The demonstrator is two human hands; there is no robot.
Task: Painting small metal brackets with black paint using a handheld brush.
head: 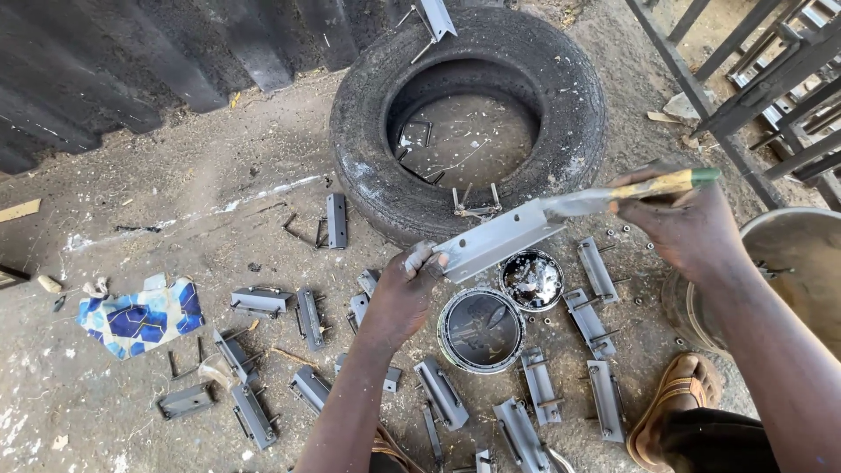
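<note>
Painting a metal bracket over dirt ground.
Left hand (405,293) pinches the stiff, wet-slippery grey bracket (499,241) by its end; right hand (679,223) grips a paintbrush (644,188).

One head-worn camera looks steeply down at dusty ground from close above, facing a worn tyre (469,114) at upper centre, both forearms entering from the bottom edge.

A worn tyre (469,123) lies at upper centre; a blue patterned cloth (140,317) at lower left; corrugated sheeting (105,61) upper left; a metal basin (793,263) at right.
</note>
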